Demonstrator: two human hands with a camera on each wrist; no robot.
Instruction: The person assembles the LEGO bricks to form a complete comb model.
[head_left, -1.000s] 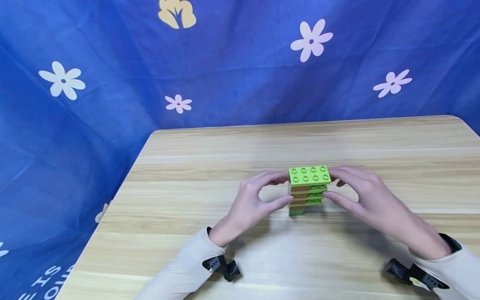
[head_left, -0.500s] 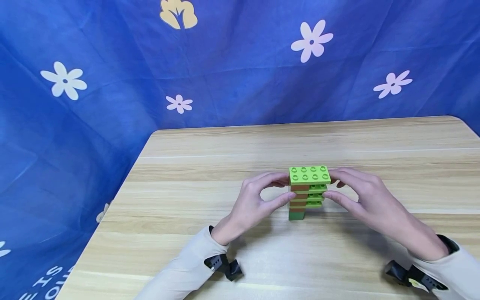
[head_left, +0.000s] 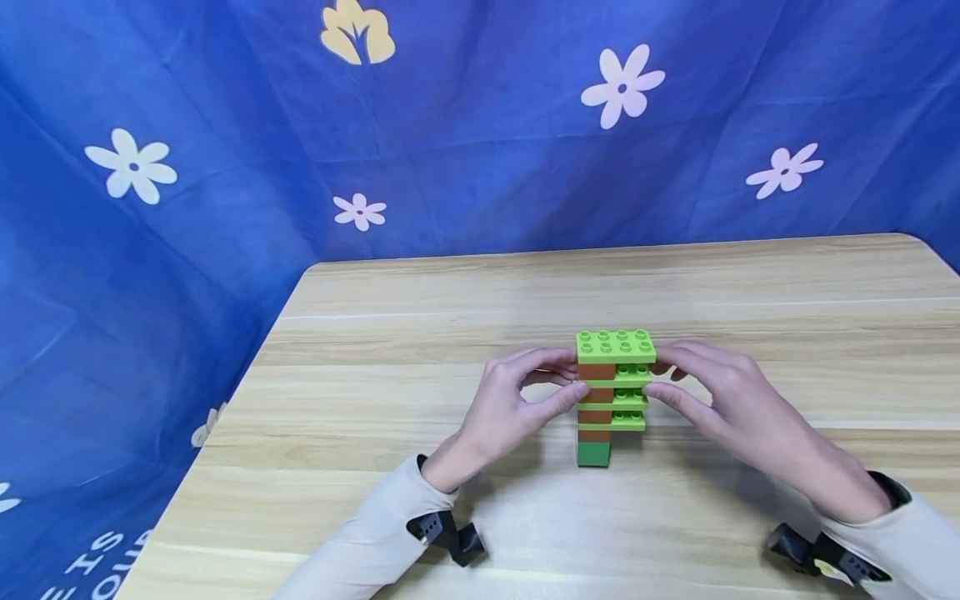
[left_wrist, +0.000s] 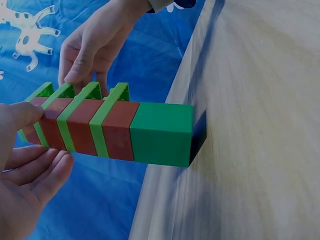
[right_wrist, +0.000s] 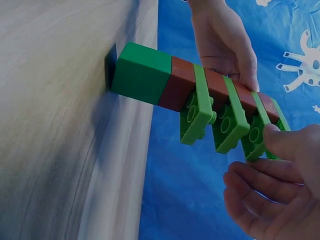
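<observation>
A tower of toy building bricks point(head_left: 596, 416) is held upright between both hands, mid-right in the head view. Its base is a dark green brick point(left_wrist: 161, 134), close over the tabletop. Above it brown bricks point(right_wrist: 216, 86) alternate with lime green plates point(head_left: 631, 400) that jut out to the right. A studded lime plate point(head_left: 616, 347) caps the top. My left hand point(head_left: 498, 400) pinches the brown column from the left, thumb in front and fingers behind. From the right, my right hand point(head_left: 731, 392) pinches the jutting plate ends near the top.
The light wooden table point(head_left: 360, 400) spreads around the hands. A blue cloth point(head_left: 465, 125) with pale flowers hangs behind it and along its left side. Small black devices point(head_left: 450, 533) are strapped at both wrists, over pale sleeves.
The tower's lower end has swung toward me, so the column went from leaning to upright and more of its front shows. Both hands keep their hold with little movement.
</observation>
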